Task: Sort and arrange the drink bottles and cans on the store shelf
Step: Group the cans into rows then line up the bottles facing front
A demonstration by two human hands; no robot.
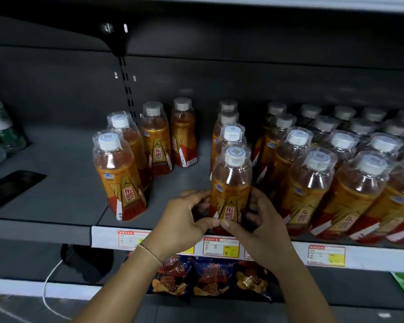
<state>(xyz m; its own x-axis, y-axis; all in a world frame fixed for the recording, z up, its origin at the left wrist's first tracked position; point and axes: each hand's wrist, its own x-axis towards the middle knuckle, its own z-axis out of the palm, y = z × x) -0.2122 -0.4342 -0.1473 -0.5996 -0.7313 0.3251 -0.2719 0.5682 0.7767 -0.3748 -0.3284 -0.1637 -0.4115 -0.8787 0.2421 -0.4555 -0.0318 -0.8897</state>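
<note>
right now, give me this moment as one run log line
left hand grips front 东鹏 drink bottle | right hand grips same bottle | bottle upright at shelf front edge | label facing out

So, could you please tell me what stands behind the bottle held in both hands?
At least three more orange bottles stand in file behind the held bottle, with their caps and shoulders showing above it. Their lower bodies and labels are covered, as is the shelf floor between them.
</note>
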